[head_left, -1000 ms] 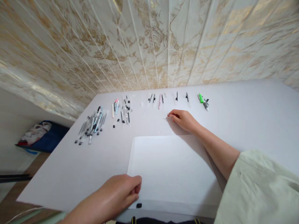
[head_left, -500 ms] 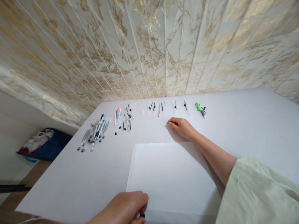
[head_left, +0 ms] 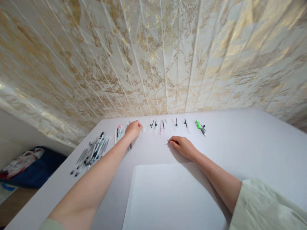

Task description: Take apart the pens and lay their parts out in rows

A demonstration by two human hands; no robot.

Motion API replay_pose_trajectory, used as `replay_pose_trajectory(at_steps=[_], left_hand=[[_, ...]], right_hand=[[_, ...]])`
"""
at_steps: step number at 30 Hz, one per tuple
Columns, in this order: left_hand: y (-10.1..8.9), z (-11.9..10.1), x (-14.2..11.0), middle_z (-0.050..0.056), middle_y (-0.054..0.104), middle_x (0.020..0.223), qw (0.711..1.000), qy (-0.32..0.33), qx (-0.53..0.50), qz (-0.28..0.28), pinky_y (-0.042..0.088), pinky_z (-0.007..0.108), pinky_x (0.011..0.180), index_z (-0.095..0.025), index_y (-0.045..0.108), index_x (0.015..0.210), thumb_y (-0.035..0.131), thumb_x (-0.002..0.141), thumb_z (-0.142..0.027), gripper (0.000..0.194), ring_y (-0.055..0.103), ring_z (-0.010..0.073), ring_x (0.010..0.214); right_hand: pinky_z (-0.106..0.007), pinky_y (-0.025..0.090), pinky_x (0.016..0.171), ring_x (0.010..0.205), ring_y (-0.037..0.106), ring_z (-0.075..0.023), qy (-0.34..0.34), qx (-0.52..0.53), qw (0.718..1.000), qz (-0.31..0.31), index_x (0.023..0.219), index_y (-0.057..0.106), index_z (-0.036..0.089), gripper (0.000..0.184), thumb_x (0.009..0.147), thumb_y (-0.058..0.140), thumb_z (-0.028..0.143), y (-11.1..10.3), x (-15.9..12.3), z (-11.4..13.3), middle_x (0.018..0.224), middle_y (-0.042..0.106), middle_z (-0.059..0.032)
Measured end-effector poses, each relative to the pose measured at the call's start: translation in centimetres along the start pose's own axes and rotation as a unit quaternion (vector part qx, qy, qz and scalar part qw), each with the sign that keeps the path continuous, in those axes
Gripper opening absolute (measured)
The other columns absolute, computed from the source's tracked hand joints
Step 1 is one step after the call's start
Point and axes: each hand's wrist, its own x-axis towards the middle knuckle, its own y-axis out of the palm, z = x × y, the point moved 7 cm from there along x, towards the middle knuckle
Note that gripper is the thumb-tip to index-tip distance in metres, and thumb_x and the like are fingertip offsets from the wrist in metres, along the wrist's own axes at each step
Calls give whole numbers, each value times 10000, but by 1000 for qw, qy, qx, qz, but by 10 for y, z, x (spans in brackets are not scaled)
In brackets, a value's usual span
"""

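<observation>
My left hand [head_left: 133, 128] is stretched far forward over a small group of pens and black caps [head_left: 119, 131] near the wall, its fingers curled down among them; what they hold is hidden. My right hand [head_left: 181, 146] rests on the white table [head_left: 251, 143] beyond a white sheet [head_left: 172, 198], thumb and forefinger pinched on a thin, small part [head_left: 168, 141]. A row of clear pen barrels with black parts [head_left: 165, 124] lies just beyond both hands.
A pile of several pens [head_left: 92, 150] lies at the left of the table. A green marker [head_left: 198, 124] and a grey one [head_left: 203, 130] lie at the right end of the row. A marbled wall [head_left: 153, 57] rises behind. A blue bag [head_left: 28, 166] sits on the floor, left.
My left hand has left the near edge of the sheet and reached forward to the pens by the wall. The view tilted up. My right hand has stayed pinched in place.
</observation>
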Motion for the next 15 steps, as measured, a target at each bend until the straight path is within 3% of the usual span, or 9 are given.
replay_pose_trajectory(at_steps=[3, 6, 11, 15], left_hand=[[14, 2, 37, 79, 690, 833, 999, -25, 17, 28, 406, 252, 687, -171, 626, 745, 574, 767, -259, 105, 618, 191, 809], [27, 4, 58, 112, 688, 779, 997, -45, 33, 57, 413, 275, 678, -144, 635, 702, 625, 714, -255, 112, 632, 225, 801], [36, 5, 68, 123, 685, 742, 995, -62, 38, 70, 417, 281, 677, -142, 638, 685, 677, 649, -298, 165, 640, 258, 820], [21, 6, 65, 92, 664, 665, 997, -55, 11, 53, 408, 271, 656, -166, 616, 636, 656, 673, -371, 212, 635, 250, 786]], right_hand=[[-257, 371, 653, 772, 615, -183, 2, -3, 1000, 1, 915, 687, 221, 263, 882, 432, 275, 1, 2, -1, 877, 708, -47], [-255, 365, 640, 768, 614, -183, 7, -2, 1000, 1, 912, 684, 230, 256, 886, 434, 278, 1, 3, -2, 879, 709, -43], [-250, 350, 611, 701, 593, -168, 10, 4, 1000, 4, 894, 678, 231, 247, 890, 438, 287, 0, 5, -2, 811, 695, -32], [-253, 358, 616, 692, 585, -165, 16, 21, 1000, 5, 886, 678, 226, 242, 886, 444, 286, -1, 5, -2, 793, 688, -30]])
